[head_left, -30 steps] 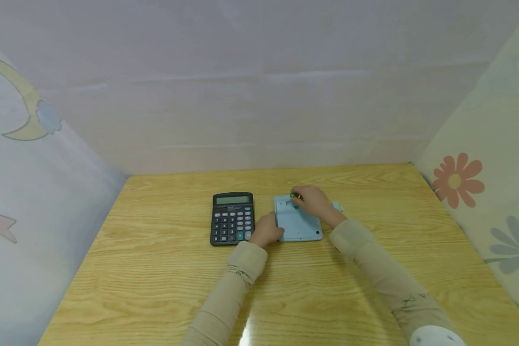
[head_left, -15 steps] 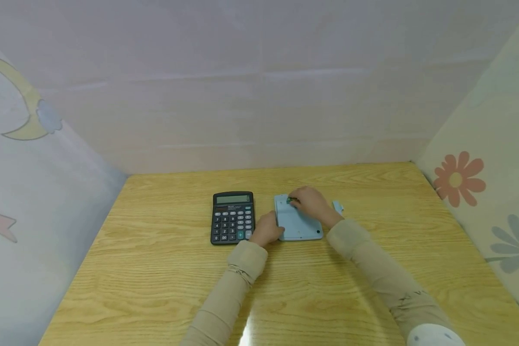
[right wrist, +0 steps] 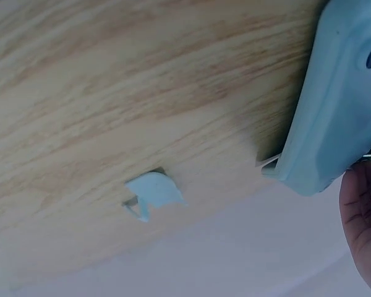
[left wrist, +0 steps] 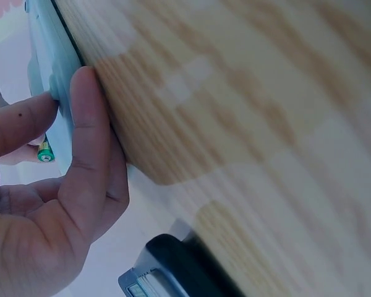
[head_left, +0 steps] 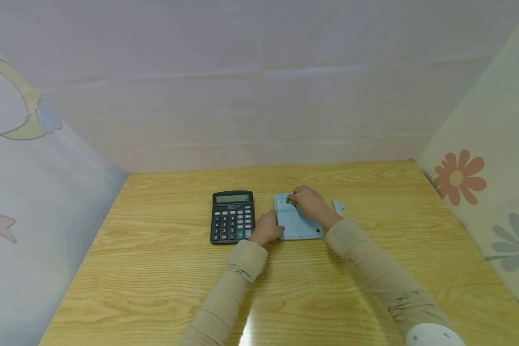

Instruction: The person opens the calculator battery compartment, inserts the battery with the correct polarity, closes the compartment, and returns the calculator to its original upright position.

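A light blue calculator lies back side up on the table, its battery slot near the far left corner. My left hand holds its near left edge, thumb on top and fingers along the side and underneath. With its fingertips my right hand pinches a green battery at the slot. The fingers partly hide the battery and slot, so how far it sits inside cannot be told. The small light blue battery cover lies loose on the table to the right of the calculator.
A black calculator lies face up just left of my left hand, its display showing a digit. The wooden table meets a pale wall at the back. Printed wall sheets stand at both sides.
My right hand has lowered the battery from above the blue calculator into the slot area and shifted slightly left, uncovering the battery cover. The left hand has stayed in place.
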`<state>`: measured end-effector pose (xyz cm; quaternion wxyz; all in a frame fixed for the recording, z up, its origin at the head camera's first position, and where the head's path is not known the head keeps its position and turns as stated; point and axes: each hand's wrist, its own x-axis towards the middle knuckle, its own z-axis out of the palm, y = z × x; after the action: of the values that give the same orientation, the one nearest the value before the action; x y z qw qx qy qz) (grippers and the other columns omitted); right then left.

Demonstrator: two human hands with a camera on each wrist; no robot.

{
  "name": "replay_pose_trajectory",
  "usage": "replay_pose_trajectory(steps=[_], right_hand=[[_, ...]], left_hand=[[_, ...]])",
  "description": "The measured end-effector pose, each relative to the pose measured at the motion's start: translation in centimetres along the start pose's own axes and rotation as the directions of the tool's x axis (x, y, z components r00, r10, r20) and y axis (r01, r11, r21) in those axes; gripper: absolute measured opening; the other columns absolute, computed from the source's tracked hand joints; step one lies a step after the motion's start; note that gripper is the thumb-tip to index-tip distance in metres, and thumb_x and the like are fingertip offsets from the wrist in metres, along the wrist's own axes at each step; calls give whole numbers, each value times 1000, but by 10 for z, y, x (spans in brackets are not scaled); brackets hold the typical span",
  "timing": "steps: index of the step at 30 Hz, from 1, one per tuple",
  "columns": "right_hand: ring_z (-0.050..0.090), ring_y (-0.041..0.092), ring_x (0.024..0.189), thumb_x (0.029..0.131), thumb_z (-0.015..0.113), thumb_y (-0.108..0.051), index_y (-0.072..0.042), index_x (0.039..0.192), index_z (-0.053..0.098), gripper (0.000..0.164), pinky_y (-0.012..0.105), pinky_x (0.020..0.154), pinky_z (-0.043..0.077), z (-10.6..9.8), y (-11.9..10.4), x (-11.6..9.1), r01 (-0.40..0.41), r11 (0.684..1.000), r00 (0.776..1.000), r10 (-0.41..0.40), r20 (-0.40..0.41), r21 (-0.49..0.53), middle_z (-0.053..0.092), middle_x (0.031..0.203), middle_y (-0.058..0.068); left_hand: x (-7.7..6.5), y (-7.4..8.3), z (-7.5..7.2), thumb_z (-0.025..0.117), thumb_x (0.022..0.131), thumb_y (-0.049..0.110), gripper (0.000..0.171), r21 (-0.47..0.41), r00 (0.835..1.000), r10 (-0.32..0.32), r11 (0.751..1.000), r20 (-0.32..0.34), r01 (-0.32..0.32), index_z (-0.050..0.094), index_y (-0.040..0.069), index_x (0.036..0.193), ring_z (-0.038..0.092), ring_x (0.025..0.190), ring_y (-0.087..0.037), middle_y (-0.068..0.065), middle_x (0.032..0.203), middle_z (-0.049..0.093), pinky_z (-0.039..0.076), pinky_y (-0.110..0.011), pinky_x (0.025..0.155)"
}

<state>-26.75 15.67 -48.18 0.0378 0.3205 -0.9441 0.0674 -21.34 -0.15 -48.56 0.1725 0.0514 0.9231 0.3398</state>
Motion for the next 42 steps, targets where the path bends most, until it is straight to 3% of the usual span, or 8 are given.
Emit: replay_pose_trajectory(steps=[6, 12, 17, 21, 29, 36, 42], right_hand=[[57, 22, 82, 88, 58, -9, -4, 105, 68, 20, 31, 67, 49, 0, -2, -1, -8, 998, 999, 11, 40, -65, 62, 89, 11], [58, 21, 83, 87, 59, -3, -3, 101, 69, 18, 30, 70, 49, -4, -9, 4, 17, 992, 996, -6, 91, -125, 62, 89, 9], [59, 22, 85, 83, 62, -2, -5, 91, 70, 11, 30, 72, 50, -11, -17, 7, 123, 949, 984, -78, 161, -289, 63, 92, 8], [58, 23, 86, 84, 62, -3, -6, 88, 70, 9, 32, 73, 50, -12, -20, 7, 160, 925, 975, -94, 201, -343, 64, 94, 10], [58, 22, 81, 85, 62, -5, -6, 85, 70, 8, 31, 71, 50, -10, -21, 8, 168, 913, 973, -93, 211, -372, 62, 90, 10], [58, 24, 87, 86, 60, -3, -3, 91, 69, 10, 30, 71, 51, -6, -21, 5, 99, 943, 982, -41, 184, -317, 62, 98, 11], [59, 25, 83, 88, 58, -5, 0, 91, 69, 13, 30, 65, 52, 0, -22, 5, 20, 972, 993, 8, 120, -234, 62, 96, 14]], left_hand=[[0, 0, 1, 61, 85, 9, 40, 15, 1000, -5, 1000, 3, 5, 49, -8, 118, 56, 80, -21, -18, 104, 59, 47, -29, 65], [-1, -1, 1, 60, 85, 9, 41, 8, 1000, -21, 1000, 13, 21, 47, -8, 120, 57, 77, -22, -20, 105, 58, 47, -29, 61], [-1, -1, 1, 60, 85, 8, 40, 26, 1000, -29, 999, 3, 29, 48, -9, 119, 56, 76, -22, -20, 103, 59, 46, -30, 61], [-2, -1, 1, 59, 85, 7, 37, 30, 1000, -22, 999, 0, 22, 49, -8, 117, 55, 72, -22, -19, 99, 59, 46, -29, 59], [-2, 1, 0, 59, 84, 6, 35, 2, 1000, -22, 1000, 9, 22, 49, -8, 116, 53, 65, -19, -16, 92, 58, 43, -26, 52], [-3, 2, -1, 59, 85, 6, 35, 26, 1000, -18, 1000, 6, 18, 50, -7, 116, 54, 67, -19, -16, 93, 59, 43, -27, 54], [-3, 2, -1, 59, 84, 5, 31, 27, 1000, -5, 1000, 4, 5, 51, -6, 112, 53, 67, -20, -15, 91, 59, 43, -27, 55]])
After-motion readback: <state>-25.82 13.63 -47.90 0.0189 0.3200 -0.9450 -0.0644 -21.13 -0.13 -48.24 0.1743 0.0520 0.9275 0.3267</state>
